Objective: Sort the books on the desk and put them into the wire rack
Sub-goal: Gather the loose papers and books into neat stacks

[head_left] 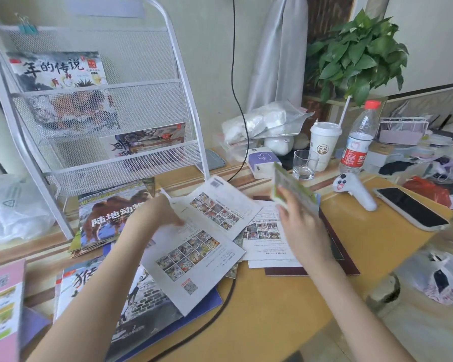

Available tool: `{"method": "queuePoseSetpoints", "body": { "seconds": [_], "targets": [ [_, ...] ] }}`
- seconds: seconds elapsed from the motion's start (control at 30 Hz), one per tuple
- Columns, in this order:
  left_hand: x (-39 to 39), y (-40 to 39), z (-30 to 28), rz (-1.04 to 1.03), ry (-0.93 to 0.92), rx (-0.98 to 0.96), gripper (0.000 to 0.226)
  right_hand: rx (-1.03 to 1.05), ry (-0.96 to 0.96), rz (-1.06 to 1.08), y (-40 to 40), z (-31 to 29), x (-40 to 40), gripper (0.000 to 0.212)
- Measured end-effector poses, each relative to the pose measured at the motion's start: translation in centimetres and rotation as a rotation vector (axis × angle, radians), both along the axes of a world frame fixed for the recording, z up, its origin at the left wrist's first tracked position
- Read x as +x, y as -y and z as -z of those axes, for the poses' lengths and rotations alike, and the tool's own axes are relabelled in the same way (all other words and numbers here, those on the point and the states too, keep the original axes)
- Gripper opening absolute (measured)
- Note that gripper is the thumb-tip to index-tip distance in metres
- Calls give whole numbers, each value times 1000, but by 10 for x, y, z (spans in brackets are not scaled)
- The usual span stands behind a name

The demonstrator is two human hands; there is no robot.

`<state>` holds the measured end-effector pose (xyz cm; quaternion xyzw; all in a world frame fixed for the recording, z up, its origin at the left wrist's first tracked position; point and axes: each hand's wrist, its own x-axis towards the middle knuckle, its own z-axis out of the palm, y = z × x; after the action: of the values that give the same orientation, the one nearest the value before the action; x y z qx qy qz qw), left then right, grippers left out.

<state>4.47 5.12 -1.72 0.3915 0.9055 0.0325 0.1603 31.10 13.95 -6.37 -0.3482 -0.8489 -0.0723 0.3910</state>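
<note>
Head view: racked book "年的传说"

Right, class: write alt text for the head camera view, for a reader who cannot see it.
A person's right hand lifts a thin green book above scattered books on a desk, while the left hand touches a white booklet; a wire rack stands behind.

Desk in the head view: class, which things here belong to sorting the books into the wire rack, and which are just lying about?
Belongs to the job:
wire rack
camel book
white booklets
green booklet held by the right hand
left hand

Just lying about:
phone
water bottle
glass
paper cup
plant
</note>
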Motion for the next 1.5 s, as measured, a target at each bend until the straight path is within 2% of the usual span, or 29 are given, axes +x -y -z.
{"method": "queuePoseSetpoints", "body": {
  "seconds": [0.07,0.13,0.17,0.2,0.27,0.3,0.43,0.6,0.8,0.97,1.13,1.2,1.3,1.43,1.5],
  "targets": [
    [25,-5,-2,-36,-308,-28,82,-112,-217,66,-1,-12,10,38],
    [53,-17,-1,87,-531,55,75,-225,-328,74,-2,-17,16,34],
    [69,-25,4,255,-496,176,74,-203,-311,67,-4,-13,16,34],
    [88,-31,10,474,-368,265,78,-166,-265,53,-4,-9,14,34],
    [128,-39,24,828,-80,267,88,-86,-207,47,-3,-1,10,34],
    [143,-43,33,904,4,227,90,-80,-218,57,-3,1,9,34],
    [168,-63,64,937,98,181,87,-261,-494,141,-6,-3,21,35],
    [181,-75,69,1038,-8,126,76,-209,-630,176,-17,-13,37,32],
    [181,-77,59,1163,-221,24,52,-203,-617,197,-17,-14,37,32],
    [184,-75,52,1224,-443,-35,53,-216,-592,221,-16,-17,44,33],
    [175,-73,49,1168,-363,-16,48,-219,-589,237,-15,-17,47,35],
    [174,-71,50,1143,-336,-15,55,-232,-580,231,-14,-14,47,35],
    [176,-68,52,1132,-442,6,62,-255,-579,230,-15,-11,45,36],
    [173,-62,59,1125,-576,80,43,-256,-586,232,-17,-7,46,35],
    [169,-59,60,1074,-597,108,63,-264,-571,220,-17,-5,47,34]
  ]
}}
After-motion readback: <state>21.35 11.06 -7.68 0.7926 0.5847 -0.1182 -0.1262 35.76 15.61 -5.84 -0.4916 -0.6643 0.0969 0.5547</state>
